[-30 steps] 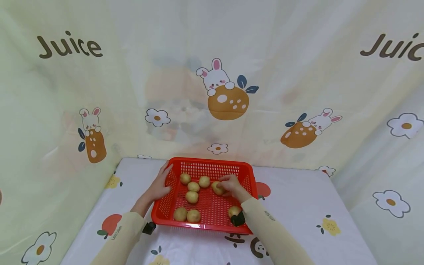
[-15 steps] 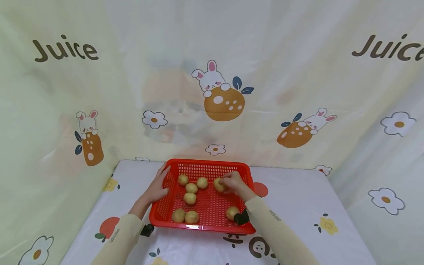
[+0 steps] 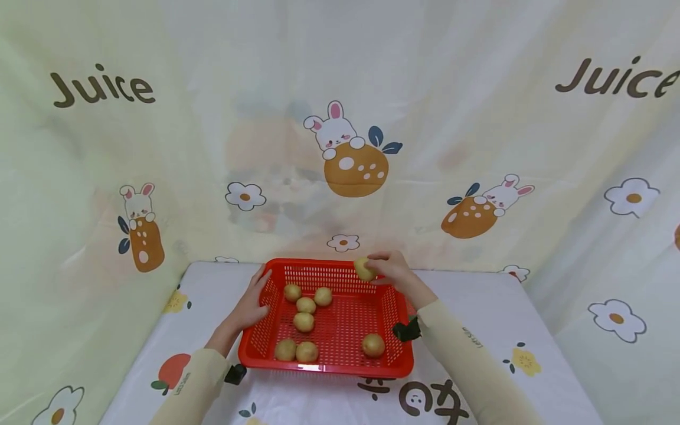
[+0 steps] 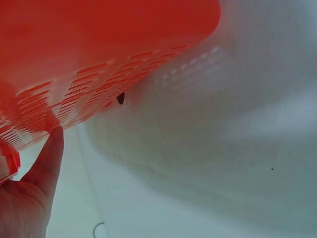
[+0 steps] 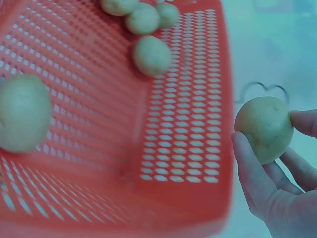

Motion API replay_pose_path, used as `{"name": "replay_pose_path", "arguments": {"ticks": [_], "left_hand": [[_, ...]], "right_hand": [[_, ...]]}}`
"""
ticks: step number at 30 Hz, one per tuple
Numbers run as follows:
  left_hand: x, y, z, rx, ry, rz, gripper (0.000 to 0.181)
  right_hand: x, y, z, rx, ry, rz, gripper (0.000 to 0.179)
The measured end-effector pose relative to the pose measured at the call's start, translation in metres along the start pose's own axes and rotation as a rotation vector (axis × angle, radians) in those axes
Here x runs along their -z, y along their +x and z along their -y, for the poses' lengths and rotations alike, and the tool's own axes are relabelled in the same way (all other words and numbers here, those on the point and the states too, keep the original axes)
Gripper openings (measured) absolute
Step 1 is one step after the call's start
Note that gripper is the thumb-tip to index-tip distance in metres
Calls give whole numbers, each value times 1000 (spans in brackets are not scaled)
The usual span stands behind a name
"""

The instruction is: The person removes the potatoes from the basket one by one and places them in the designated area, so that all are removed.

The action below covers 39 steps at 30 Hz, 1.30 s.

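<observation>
A red plastic basket (image 3: 340,323) with slotted walls stands on the table, holding several yellowish potatoes. My left hand (image 3: 248,306) grips its left side, the thumb over the rim and the fingers on the outer wall. In the left wrist view one straight finger (image 4: 52,151) touches the slotted outside. Raised at the back right rim, a round potato (image 5: 265,129) is pinched between the thumb and fingers of my right hand (image 3: 395,273). Four-sided and shallow, the basket keeps one lone potato (image 3: 373,345) in its front right corner.
Two potatoes lie side by side at the basket's front left, one being this potato (image 3: 307,352). A loose cluster, with this potato (image 3: 304,321) foremost, is at the back left. A patterned cloth (image 3: 462,319) covers the table; a printed curtain (image 3: 287,147) hangs behind.
My right hand has lifted its potato from the basket floor, up and back to the rear rim. The left hand keeps its place on the basket. The head view has shifted slightly.
</observation>
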State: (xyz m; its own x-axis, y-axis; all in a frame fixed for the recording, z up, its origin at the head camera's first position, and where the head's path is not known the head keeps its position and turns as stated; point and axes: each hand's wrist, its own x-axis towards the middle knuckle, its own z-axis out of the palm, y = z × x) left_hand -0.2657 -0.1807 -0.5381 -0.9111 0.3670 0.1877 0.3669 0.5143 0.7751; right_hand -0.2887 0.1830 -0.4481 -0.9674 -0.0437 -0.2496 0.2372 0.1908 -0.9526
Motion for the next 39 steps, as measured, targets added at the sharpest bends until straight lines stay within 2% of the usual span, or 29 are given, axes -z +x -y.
{"name": "replay_pose_path", "arguments": {"ticks": [7, 10, 14, 20, 26, 32, 39], "left_hand": [[0, -1, -4, -19, 8, -14, 86], [1, -2, -5, -19, 8, -14, 86], [1, 0, -4, -12, 6, -9, 86], [0, -1, -2, -39, 15, -29, 86], [-2, -3, -2, -25, 14, -14, 86], [-2, -4, -1, -40, 12, -20, 86], [-1, -4, -1, -45, 23, -24, 86]], "right_hand": [[34, -5, 25, -27, 1, -34, 46], [50, -8, 29, -20, -9, -51, 48], [71, -8, 25, -9, -15, -101, 50], [96, -7, -2, -61, -24, -185, 52], [109, -10, -42, -138, -12, -220, 52], [113, -10, -76, -197, -11, -260, 49], [109, -7, -97, -221, -43, -251, 48]]}}
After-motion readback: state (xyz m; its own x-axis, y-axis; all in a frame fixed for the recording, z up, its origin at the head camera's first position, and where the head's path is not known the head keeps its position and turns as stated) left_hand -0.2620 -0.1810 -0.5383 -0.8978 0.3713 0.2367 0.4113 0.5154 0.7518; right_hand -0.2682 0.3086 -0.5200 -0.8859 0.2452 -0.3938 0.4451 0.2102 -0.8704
